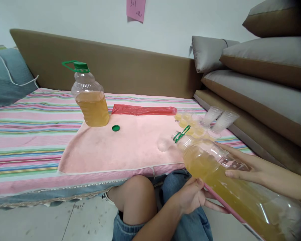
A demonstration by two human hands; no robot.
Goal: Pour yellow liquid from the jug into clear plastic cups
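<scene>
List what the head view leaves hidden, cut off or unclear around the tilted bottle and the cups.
- Tilted bottle: its base is cut off by the bottom-right edge.
- Right hand: its palm is hidden against the bottle.
- Left hand: fingers partly hidden under the bottle.
- Small clear cups: overlapping and see-through, number unclear.
- Pink note: top cut off, writing unreadable.

Bright, even, soft indoor light, no hard shadows. Faint shade under bed edge at 7 o'clock. Small glare streaks on tilted oil bottle (230, 180) at 4 o'clock. Wide-angle bend: headboard (110, 63) curves toward the edges. Dark vignette at 1 o'clock corner. Near bottle base slightly soft; centre sharp.
</scene>
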